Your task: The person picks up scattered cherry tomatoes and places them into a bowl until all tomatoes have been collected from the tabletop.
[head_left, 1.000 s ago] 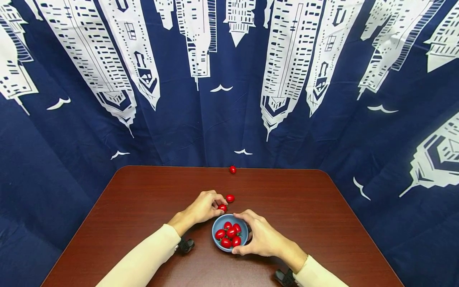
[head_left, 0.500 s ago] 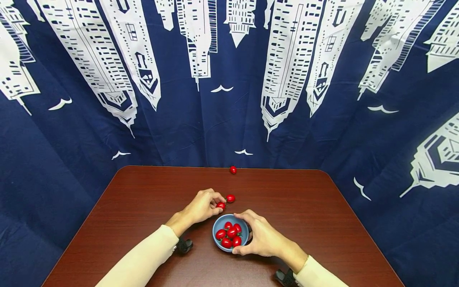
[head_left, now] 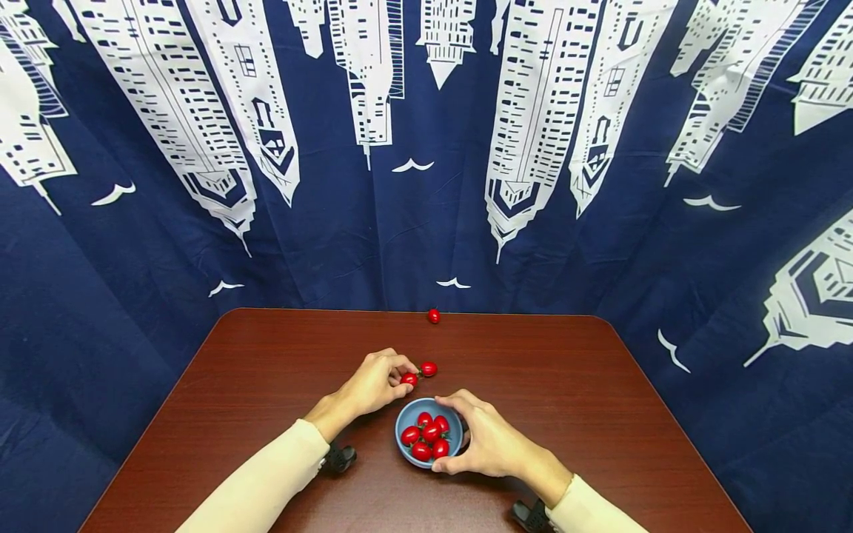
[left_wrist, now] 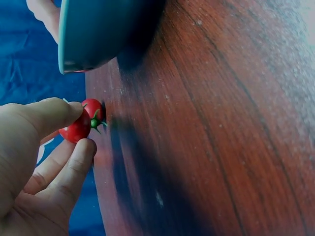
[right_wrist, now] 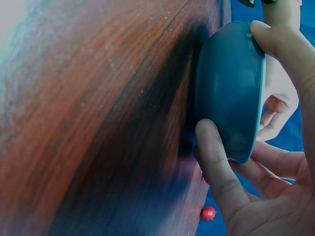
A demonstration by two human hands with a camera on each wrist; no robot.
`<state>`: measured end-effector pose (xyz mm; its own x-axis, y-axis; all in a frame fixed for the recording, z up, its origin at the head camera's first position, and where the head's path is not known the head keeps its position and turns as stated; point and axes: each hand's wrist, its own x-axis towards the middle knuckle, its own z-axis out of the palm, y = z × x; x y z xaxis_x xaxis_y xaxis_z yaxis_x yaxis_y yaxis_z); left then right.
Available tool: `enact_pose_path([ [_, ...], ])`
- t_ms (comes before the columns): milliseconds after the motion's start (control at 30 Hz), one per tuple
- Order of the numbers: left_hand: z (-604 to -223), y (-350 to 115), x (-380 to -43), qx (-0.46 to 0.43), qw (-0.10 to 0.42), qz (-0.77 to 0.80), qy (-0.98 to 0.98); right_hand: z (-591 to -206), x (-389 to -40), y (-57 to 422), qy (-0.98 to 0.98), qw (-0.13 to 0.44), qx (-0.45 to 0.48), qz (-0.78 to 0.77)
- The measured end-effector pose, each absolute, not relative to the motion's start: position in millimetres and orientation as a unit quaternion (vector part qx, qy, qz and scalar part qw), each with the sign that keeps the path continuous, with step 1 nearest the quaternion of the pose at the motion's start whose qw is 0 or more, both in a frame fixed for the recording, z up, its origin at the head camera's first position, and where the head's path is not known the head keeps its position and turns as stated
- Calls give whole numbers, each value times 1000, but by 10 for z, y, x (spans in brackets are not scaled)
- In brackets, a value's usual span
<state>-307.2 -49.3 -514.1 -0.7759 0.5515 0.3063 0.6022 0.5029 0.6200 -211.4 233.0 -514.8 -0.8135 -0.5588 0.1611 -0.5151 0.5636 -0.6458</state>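
Note:
My left hand pinches a red cherry tomato between thumb and fingertips, just beyond the bowl's far left rim. Right behind it lies a second cherry tomato with a green stem, overlapping the pinched one in the left wrist view. A small blue bowl stands on the table with several cherry tomatoes inside. My right hand grips the bowl from its right side, thumb at the near rim and fingers round the far side. In the right wrist view its fingers curve along the bowl's outer wall.
Another cherry tomato lies at the far edge of the brown wooden table. Behind the table hangs a dark blue cloth printed with white buildings. A black wrist camera sits under the left sleeve.
My left hand has shifted slightly away and to the left with its cherry tomato, drawing off from the bowl's rim. My right hand and the bowl stay put.

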Motion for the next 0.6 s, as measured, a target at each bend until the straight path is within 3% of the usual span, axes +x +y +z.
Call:
enact_pose_path([
  [600,-5014,-451,-2957,-341,41,-380,-859,-5151,-2121,2334,885,28,-309,-348],
])
